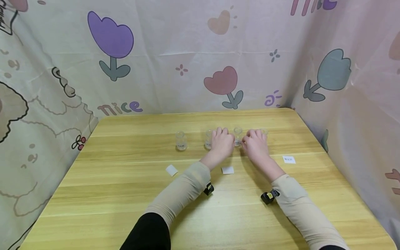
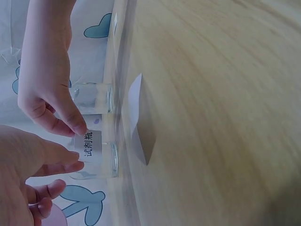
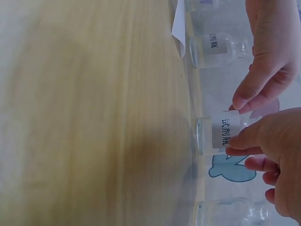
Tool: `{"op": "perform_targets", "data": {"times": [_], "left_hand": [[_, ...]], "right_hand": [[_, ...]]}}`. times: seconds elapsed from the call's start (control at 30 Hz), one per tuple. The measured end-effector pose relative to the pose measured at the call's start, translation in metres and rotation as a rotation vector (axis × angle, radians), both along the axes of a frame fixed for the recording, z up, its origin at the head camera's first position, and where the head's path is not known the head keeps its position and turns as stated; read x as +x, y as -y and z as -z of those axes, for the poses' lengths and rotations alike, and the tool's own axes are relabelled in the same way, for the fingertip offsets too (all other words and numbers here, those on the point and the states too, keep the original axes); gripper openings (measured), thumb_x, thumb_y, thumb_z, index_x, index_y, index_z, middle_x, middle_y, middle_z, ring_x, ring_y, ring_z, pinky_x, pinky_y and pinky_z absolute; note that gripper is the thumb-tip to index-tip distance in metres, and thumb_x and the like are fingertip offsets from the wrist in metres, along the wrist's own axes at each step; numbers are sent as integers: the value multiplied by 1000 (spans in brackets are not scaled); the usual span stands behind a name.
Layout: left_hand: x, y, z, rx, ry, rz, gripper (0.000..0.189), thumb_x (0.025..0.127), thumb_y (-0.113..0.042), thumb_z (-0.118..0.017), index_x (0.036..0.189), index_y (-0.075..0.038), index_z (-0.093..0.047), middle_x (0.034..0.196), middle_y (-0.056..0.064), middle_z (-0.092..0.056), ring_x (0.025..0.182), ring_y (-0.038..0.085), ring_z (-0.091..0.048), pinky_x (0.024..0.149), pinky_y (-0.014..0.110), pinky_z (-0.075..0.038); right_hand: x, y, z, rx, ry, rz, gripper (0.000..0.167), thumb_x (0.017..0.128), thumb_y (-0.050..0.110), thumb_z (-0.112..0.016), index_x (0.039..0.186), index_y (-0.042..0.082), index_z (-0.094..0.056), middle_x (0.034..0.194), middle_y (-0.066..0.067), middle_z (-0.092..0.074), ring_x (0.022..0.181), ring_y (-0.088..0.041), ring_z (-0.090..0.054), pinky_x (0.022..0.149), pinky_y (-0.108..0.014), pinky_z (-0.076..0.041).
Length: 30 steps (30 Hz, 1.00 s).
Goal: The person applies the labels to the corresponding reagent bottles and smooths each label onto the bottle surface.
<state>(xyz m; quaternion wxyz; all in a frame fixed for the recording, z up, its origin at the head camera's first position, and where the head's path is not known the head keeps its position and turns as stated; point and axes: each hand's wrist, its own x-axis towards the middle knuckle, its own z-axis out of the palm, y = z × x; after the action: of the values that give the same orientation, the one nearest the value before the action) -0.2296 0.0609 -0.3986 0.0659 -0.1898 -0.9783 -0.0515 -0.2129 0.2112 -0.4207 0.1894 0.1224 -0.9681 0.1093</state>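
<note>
My left hand (image 1: 222,144) and right hand (image 1: 256,146) meet at a small clear glass bottle (image 1: 238,133) standing on the table. A white label (image 3: 221,132) printed with dark characters lies against that bottle's side. In the right wrist view, my right thumb and forefinger pinch one end of the label, while my left thumb and forefinger pinch near its other end. The left wrist view shows the same label (image 2: 92,146) between both sets of fingertips. Just left of my left hand, a second bottle (image 1: 207,140) bears a similar label (image 3: 217,44).
Another glass bottle (image 1: 181,141) stands farther left, and one more (image 1: 264,131) is partly hidden behind my right hand. White slips of paper lie on the wooden table: a left one (image 1: 171,170), a middle one (image 1: 227,170) and a printed one (image 1: 289,159). A patterned curtain (image 1: 168,86) hangs behind.
</note>
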Motion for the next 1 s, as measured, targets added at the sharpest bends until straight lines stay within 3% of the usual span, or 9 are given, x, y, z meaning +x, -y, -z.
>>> {"op": "perform_targets", "data": {"times": [0.63, 1.0], "left_hand": [[-2, -4, 4, -49, -26, -1, 10, 91, -26, -63, 90, -24, -73, 95, -4, -54, 89, 17, -38, 79, 31, -30], [-1, -3, 4, -60, -55, 18, 6, 88, -24, -67, 90, -22, -73, 96, -3, -57, 88, 17, -38, 77, 30, -29]], "right_hand": [[-3, 4, 1, 40, 40, 53, 21, 87, 17, -67, 100, 1, -71, 106, -13, -55, 102, -32, -42, 84, -45, -35], [-6, 4, -3, 76, 65, 80, 42, 85, 22, -72, 120, 0, -64, 111, -15, -54, 103, -32, -43, 87, -45, -35]]}}
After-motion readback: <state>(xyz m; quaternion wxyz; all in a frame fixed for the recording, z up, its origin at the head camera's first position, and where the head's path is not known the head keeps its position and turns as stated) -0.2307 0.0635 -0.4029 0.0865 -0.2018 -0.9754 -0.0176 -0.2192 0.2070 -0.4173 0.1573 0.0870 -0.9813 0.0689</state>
